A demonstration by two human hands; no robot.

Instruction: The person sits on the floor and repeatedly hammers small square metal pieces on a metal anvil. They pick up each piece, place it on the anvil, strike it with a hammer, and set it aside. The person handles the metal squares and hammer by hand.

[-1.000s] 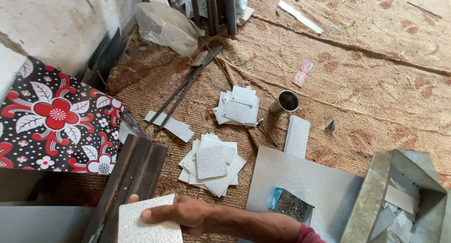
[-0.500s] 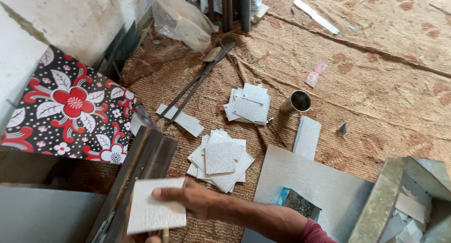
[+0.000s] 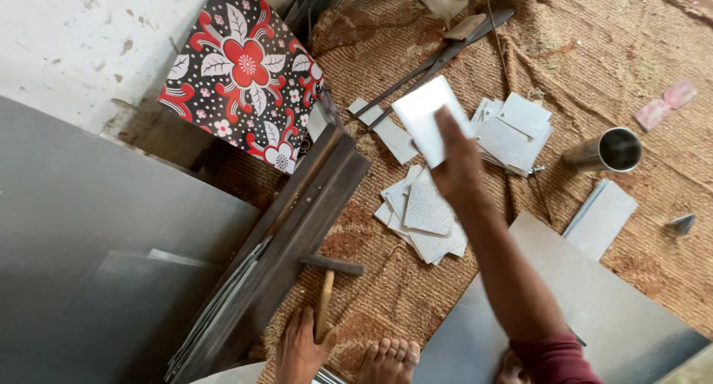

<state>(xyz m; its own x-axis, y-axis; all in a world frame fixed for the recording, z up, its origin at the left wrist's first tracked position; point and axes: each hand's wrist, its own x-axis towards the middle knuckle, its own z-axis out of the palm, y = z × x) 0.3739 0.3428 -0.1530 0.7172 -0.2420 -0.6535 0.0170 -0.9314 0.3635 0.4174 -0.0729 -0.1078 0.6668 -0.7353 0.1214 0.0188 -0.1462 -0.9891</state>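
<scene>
My right hand (image 3: 457, 165) is raised over the woven mat, gripping a pale square metal sheet (image 3: 425, 119) by its lower edge. Beneath it lies a loose pile of similar squares (image 3: 425, 219); a second pile (image 3: 514, 128) sits farther right. At the bottom edge my left hand (image 3: 299, 348) is closed around the wooden handle of a hammer (image 3: 325, 302), whose dark head rests on the mat beside a long dark steel beam (image 3: 297, 228). My bare toes (image 3: 388, 354) show next to that hand.
Long shears (image 3: 438, 61) lie at the top. A metal cup (image 3: 613, 150) lies on its side at the right, near a narrow sheet (image 3: 603, 217). A large sheet (image 3: 601, 310) covers the lower right. A floral cloth (image 3: 245, 72) and grey panel (image 3: 89, 243) fill the left.
My right hand has carried the square sheet from low beside the beam up and to the right, over the piles. The left hand on the hammer has come into view.
</scene>
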